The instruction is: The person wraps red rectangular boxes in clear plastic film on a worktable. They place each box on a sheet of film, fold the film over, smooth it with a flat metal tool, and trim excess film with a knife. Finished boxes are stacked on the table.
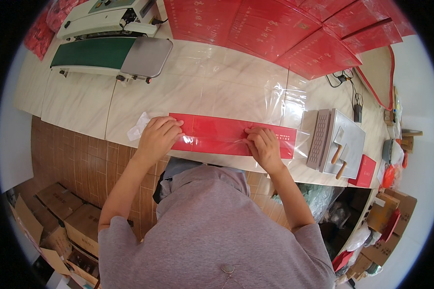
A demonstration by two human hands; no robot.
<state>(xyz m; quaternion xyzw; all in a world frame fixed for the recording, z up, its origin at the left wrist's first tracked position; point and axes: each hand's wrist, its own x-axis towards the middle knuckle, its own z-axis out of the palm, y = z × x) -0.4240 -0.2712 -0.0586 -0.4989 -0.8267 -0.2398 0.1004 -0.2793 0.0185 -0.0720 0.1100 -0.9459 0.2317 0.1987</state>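
Observation:
A long red box (217, 135) lies across the front edge of the pale marble-patterned table, with glossy clear plastic film (284, 104) over it and spreading past its right end. My left hand (161, 133) grips the box's left end, its fingers curled over the top. Closer to the right end, my right hand (263, 142) has its fingertips drawn together on creased film above the red surface. How much film is inside each hand is hidden by the fingers. A crumpled white translucent sheet (139, 126) sticks out beside my left hand.
A sealing machine with a green conveyor belt (94, 53) stands at the back left. Red film-wrapped boxes (264, 30) are stacked behind. To the right are a metal hot plate (345, 141) with wooden-handled tools (336, 153) and a smaller red box (363, 171). Cardboard cartons (67, 213) occupy the floor.

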